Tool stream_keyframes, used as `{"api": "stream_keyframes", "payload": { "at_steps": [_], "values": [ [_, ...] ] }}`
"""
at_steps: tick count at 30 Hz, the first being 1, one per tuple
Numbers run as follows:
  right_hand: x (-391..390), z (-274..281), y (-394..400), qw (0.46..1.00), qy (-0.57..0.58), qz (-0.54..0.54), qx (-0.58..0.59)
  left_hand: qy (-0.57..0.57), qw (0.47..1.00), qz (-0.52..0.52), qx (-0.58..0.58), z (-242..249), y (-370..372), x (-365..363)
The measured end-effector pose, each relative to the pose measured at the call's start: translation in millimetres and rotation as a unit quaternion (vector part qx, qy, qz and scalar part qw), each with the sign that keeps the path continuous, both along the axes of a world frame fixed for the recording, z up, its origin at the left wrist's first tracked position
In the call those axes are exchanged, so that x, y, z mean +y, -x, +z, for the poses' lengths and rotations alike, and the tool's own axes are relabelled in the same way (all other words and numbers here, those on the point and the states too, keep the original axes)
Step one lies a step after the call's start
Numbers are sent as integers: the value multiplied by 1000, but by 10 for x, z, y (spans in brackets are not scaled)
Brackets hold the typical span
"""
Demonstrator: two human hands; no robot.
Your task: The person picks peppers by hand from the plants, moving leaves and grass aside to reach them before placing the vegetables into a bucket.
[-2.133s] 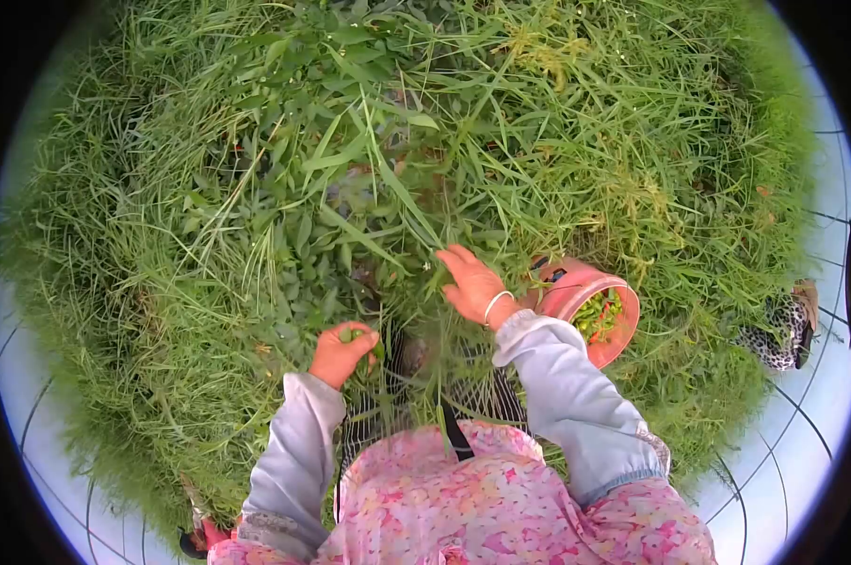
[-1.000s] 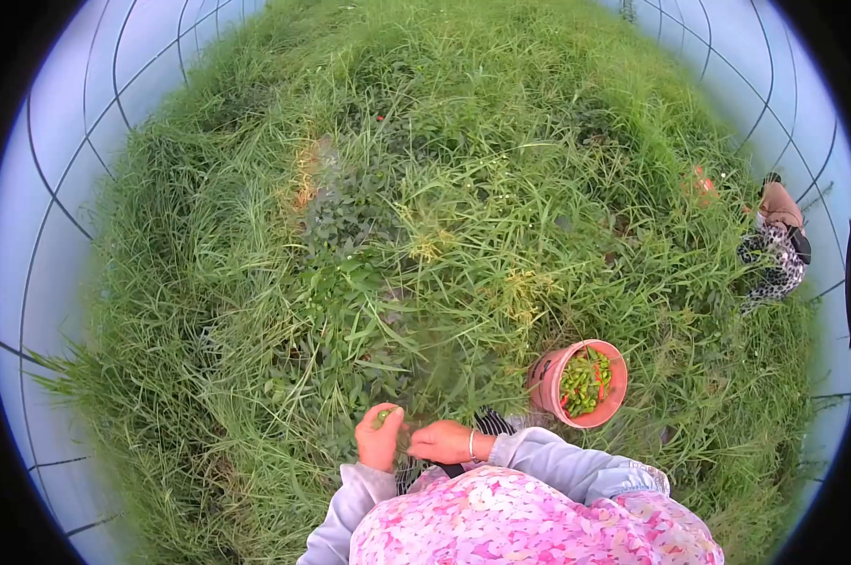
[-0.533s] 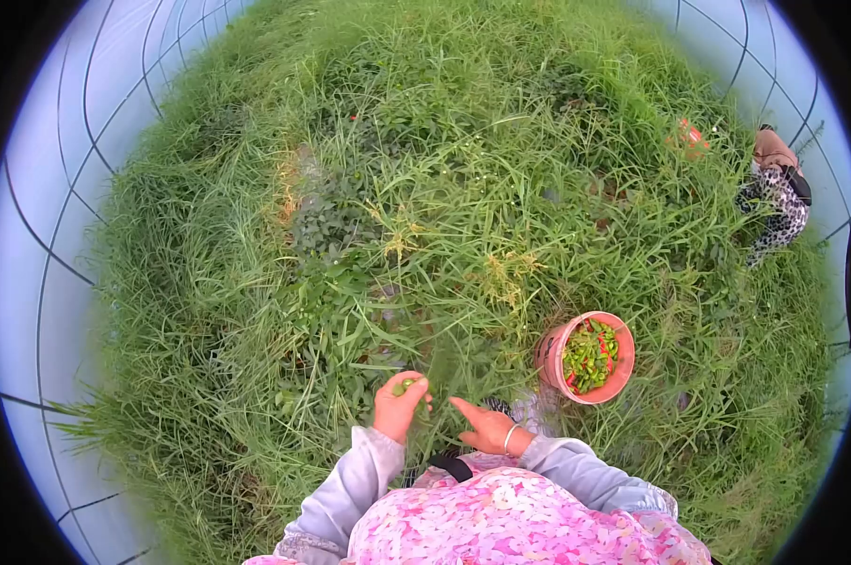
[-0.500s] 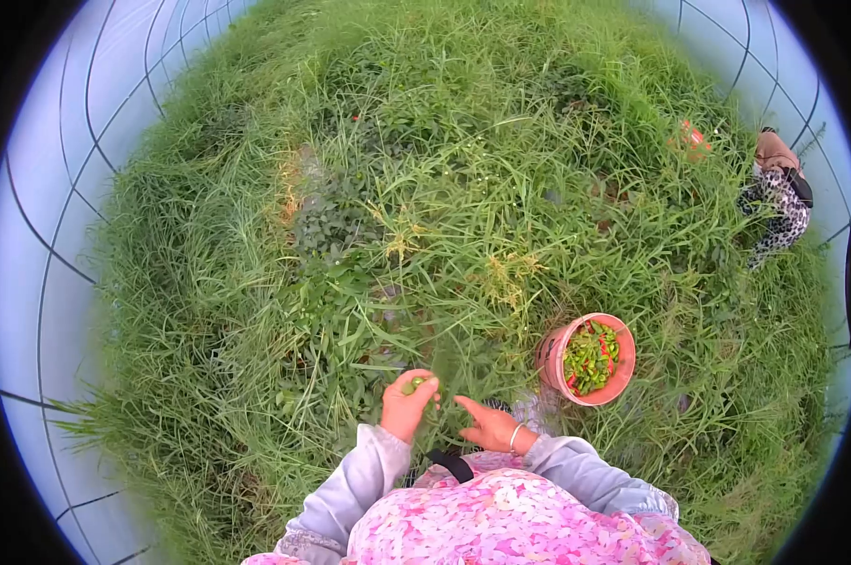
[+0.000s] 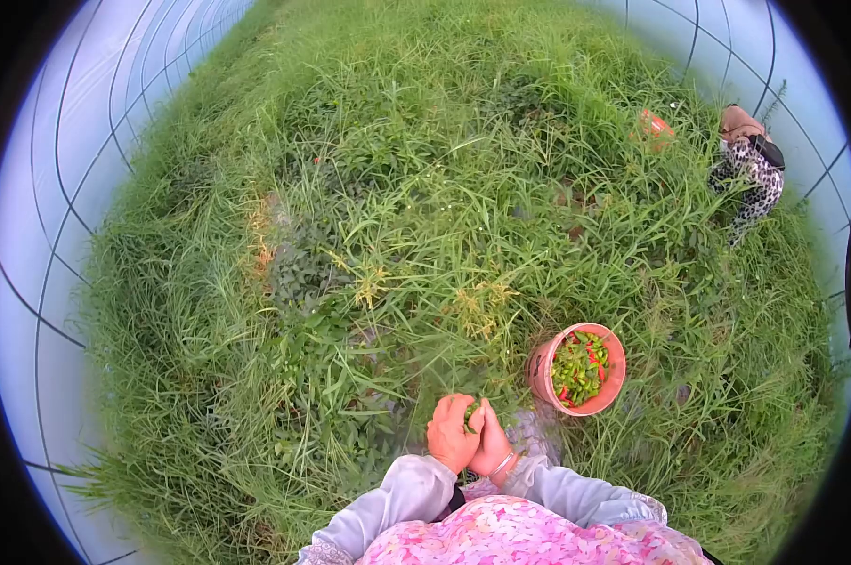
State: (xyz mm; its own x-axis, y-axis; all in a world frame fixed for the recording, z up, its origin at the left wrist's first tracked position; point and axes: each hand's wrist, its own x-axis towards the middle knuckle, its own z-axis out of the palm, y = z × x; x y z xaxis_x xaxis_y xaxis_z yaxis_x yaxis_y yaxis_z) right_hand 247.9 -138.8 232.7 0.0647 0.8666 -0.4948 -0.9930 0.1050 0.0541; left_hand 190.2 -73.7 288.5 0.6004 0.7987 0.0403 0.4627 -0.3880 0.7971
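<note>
My left hand (image 5: 453, 434) is closed round green peppers (image 5: 470, 415), which show between the two hands. Pressed against it from the right is my right hand (image 5: 491, 444), with a bracelet at the wrist; its fingers are partly hidden, and what they hold is hard to make out. Right of both hands stands a pink bucket (image 5: 613, 380), holding many green and red peppers (image 5: 581, 369).
Tall grass and leafy plants (image 5: 350, 226) surround the hands. At the upper right a person (image 5: 755, 174) in spotted clothing bends over near an orange-red container (image 5: 655, 125). Pale sheeting with dark ribs (image 5: 63, 188) curves along both sides.
My hands, apart before, have come together over the green peppers. The bucket and the bent person appear slightly further left as the view has shifted.
</note>
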Motion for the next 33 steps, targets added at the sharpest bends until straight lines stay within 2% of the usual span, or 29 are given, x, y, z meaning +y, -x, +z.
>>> {"api": "stream_keyframes", "payload": {
  "at_steps": [3, 4, 7, 8, 11, 12, 15, 16, 18, 20, 22, 24, 28, 29, 30, 31, 32, 33],
  "values": [
    [12, 328, -108, 1000, -3, -8, -28, -110, 992, -53, 29, 24, -109, 14],
    [-57, -225, -69, 998, -11, -40, 41, -80, 993, -72, 48, -46, -134, 15],
    [0, 18, -169, 998, 14, -59, 24, -144, 971, -142, 130, -4, -264, 57],
    [-25, -41, -200, 995, -39, -77, 43, -152, 964, -156, 155, -3, -300, 67],
    [-46, -61, -273, 994, -4, -110, 10, -140, 954, -200, 172, 80, -439, 99],
    [-28, -48, -316, 994, 1, -108, 16, -169, 946, -205, 184, 80, -487, 111],
    [-35, 77, -412, 993, 39, -111, -20, -172, 916, -263, 250, 223, -610, 185],
    [-61, 4, -436, 995, 21, -95, 8, -155, 905, -288, 273, 230, -660, 206],
    [-66, -27, -509, 995, -4, -95, -33, -136, 912, -293, 254, 154, -718, 189],
    [-13, 199, -575, 989, -6, -114, -94, -96, 903, -324, 265, 30, -807, 185],
    [-53, -72, -677, 987, -9, -140, -78, -99, 907, -326, 248, 169, -878, 172],
    [-97, -77, -707, 973, -31, -160, -162, -104, 905, -343, 229, 138, -904, 174],
    [-140, 292, -910, 983, 16, -135, -124, -99, 916, -351, 169, -71, -965, 133],
    [-243, 129, -957, 983, 50, -141, -110, -126, 934, -324, 77, -159, -982, 137],
    [-301, -199, -1083, 980, 85, -152, -93, -120, 941, -314, 37, -74, -1049, 175],
    [-420, -458, -1159, 976, 119, -161, -83, -31, 933, -348, 85, 220, -1119, 262],
    [-515, -668, -1238, 972, 145, -174, -67, 9, 933, -347, 95, 168, -1089, 258],
    [-611, -656, -1380, 979, 118, -150, -70, -11, 938, -342, 54, 59, -1014, 274]
  ]
}}
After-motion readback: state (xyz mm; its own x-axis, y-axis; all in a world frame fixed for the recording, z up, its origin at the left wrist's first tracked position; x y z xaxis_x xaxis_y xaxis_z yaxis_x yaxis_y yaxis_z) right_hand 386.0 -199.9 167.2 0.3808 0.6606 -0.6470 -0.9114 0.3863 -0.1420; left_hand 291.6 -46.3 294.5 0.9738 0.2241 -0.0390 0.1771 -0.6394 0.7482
